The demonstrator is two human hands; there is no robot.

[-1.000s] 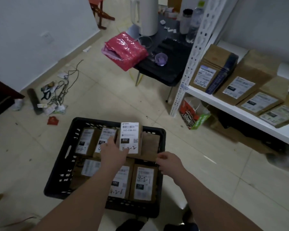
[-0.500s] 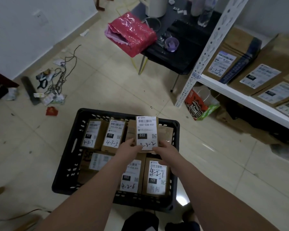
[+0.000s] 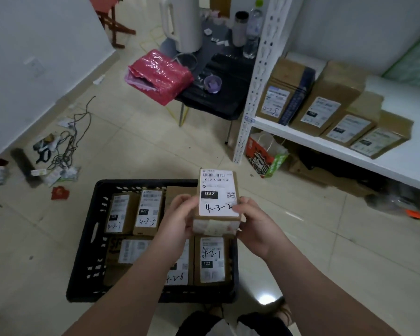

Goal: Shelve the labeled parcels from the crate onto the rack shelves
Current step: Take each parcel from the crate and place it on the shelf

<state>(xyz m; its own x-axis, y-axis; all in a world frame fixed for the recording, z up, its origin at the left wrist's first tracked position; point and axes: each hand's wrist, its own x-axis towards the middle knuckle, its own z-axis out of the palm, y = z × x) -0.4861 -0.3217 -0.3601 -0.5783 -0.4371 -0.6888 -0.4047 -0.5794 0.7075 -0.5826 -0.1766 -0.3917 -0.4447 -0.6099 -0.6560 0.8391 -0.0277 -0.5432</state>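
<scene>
Both hands hold one brown parcel (image 3: pixel 217 197) above the far right corner of the black crate (image 3: pixel 92 229), which sits on the tiled floor. The left hand (image 3: pixel 177 219) wraps the parcel's left edge, its fingers curled together along the side. The right hand (image 3: pixel 255 226) clasps the right edge, with the thumb pressed on the lower right corner of the white label and the other fingers hidden behind the box. The label faces up and reads 032 in print and 4-3-2 in handwriting. More labelled parcels lie inside the crate. One marked 4-3-7 (image 3: pixel 118 213) and one marked 4-3-5 (image 3: pixel 149 212) sit side by side in the far row. One marked 4-2-1 (image 3: pixel 211 260) lies in the near row below the held box, and one marked 4-2-6 (image 3: pixel 180 272) is partly covered by the left forearm. To the right stands the white rack (image 3: pixel 260 69), whose visible shelf carries four brown boxes (image 3: pixel 325 103) leaning in a row, labels toward the room. Beyond the crate, a black table (image 3: pixel 228 93) bears a white kettle (image 3: pixel 180 23) and a red plastic bag (image 3: pixel 159 76) that overhangs its edge. Cables (image 3: pixel 70 141) lie tangled on the floor near the left wall.
</scene>
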